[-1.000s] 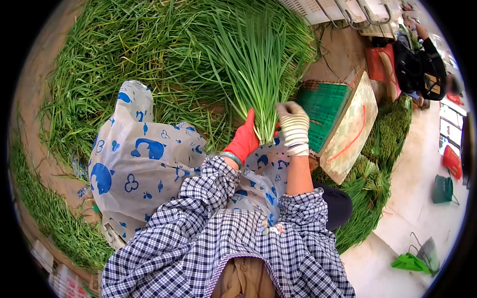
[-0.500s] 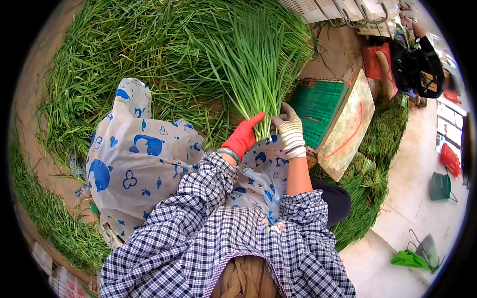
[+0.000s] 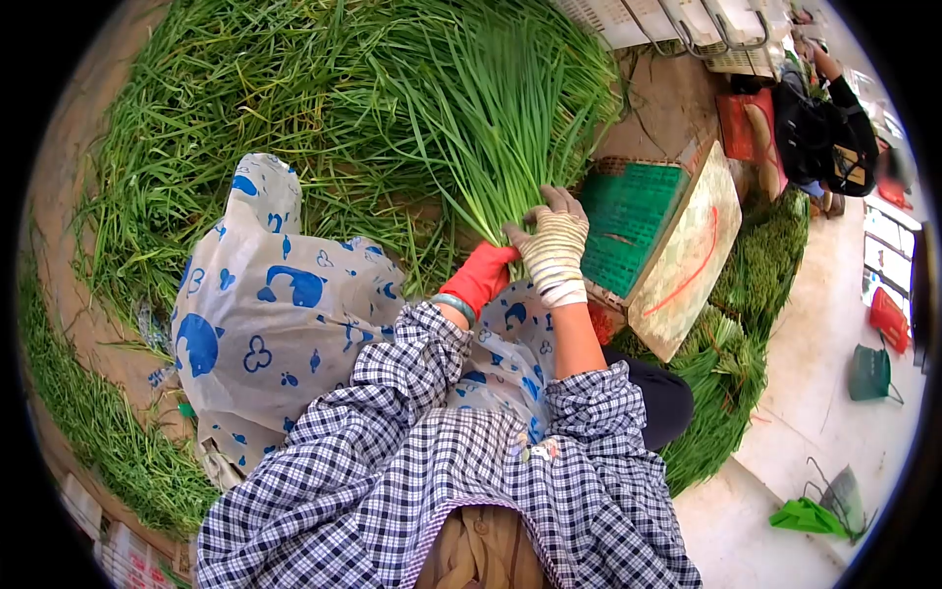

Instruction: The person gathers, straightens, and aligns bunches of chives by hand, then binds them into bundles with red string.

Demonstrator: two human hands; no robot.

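Observation:
My left hand [image 3: 483, 277], in a red glove, is closed around the pale stem ends of a bunch of long green garlic chives [image 3: 512, 147]. The leaves fan out away from me over a large loose heap [image 3: 285, 98]. Against the right side of the stems lies my right hand [image 3: 555, 243], in a white striped glove with grey fingertips. Its thumb and fingers are apart, touching the bunch without closing around it. Below the hands, a whitish plastic sheet with blue prints [image 3: 294, 294] covers my lap and left leg.
A wooden stand with a green top [image 3: 633, 221] is just right of my hands. Behind it lie tied bundles of greens [image 3: 721, 348]. White crates [image 3: 628, 20] stand at the far edge. Another person [image 3: 829, 128] is at the upper right, beside a red container [image 3: 746, 123].
My right hand has turned and shifted slightly up and left across the stems, its fingers more spread. The left hand stays on the bunch, whose lower ends are now more covered.

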